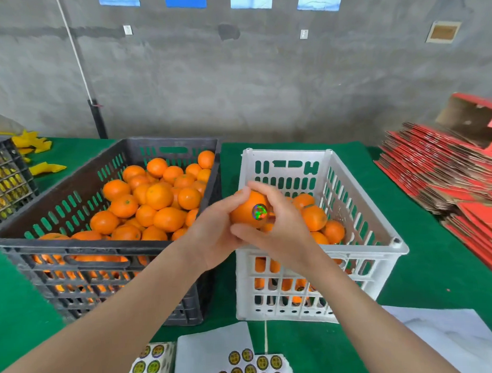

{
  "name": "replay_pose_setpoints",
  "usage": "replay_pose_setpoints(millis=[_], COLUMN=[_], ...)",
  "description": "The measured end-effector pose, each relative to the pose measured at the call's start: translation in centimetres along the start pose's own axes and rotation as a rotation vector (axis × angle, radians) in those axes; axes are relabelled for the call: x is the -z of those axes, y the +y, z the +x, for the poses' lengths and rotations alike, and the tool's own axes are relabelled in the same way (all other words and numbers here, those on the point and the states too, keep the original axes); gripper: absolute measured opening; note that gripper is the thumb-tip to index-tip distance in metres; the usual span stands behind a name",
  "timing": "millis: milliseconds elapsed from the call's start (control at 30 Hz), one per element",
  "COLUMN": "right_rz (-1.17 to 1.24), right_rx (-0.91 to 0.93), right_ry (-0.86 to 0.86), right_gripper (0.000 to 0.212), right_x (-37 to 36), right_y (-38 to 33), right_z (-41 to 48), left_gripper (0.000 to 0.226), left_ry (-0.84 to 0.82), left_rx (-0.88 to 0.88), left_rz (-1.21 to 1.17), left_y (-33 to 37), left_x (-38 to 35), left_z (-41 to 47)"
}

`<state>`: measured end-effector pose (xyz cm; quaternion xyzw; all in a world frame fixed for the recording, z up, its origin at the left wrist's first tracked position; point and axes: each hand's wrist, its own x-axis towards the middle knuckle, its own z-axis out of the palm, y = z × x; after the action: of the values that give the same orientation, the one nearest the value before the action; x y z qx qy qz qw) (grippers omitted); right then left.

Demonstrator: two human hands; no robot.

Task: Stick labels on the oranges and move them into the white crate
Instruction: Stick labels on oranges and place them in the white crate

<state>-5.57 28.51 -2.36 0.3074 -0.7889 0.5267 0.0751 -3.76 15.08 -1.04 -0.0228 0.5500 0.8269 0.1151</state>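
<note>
Head view: left hand (213, 239) grips smooth round orange (244, 213).

The white crate (362, 210) stands open-topped and part full; the black crate (74, 245) crowds its left wall.

An orange (247, 211) with a shiny round holographic label (259, 211) stuck on its near side is gripped between the left hand (213, 240) and right hand (282, 227) over the white crate (367, 250). This slotted crate is partly filled with oranges (314, 218). Sheets of round yellow labels (245, 365) lie nearest the camera.
</note>
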Motion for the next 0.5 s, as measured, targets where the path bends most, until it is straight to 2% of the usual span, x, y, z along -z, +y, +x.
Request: replay_pose_setpoints(millis=[100, 167, 267, 333, 400, 500], right_rz=[-0.295, -0.476, -0.853, -1.006, -1.056, -1.101], right_rx=[-0.029, -0.202, -0.510, -0.582, -0.587, -0.559], right_ry=[0.021, -0.054, -0.445, -0.685, -0.800, -0.825], right_gripper=[0.059, 0.054, 0.041, 0.026, 0.020, 0.040], right_x=[2.9, 5.9, 8.8, 9.1, 8.9, 8.8], right_y=[1.9, 3.8, 7.0, 8.6, 9.5, 10.1], right_z=[1.6, 3.3, 4.7, 4.4, 4.1, 4.5], left_gripper=[0.050, 0.047, 0.031, 0.025, 0.021, 0.021], left_ry=[0.110, 0.166, 0.196, 0.193, 0.192, 0.189], left_rx=[0.015, 0.011, -0.012, -0.031, -0.056, -0.069], left_rz=[0.311, 0.425, 0.379, 0.339, 0.305, 0.283], left_y=[-0.7, -1.0, -1.2, -1.3, -1.4, -1.5], left_x=[-0.9, -1.0, -0.7, -0.3, 0.0, 0.4], left_z=[2.0, 3.0, 3.5, 3.5, 3.5, 3.1])
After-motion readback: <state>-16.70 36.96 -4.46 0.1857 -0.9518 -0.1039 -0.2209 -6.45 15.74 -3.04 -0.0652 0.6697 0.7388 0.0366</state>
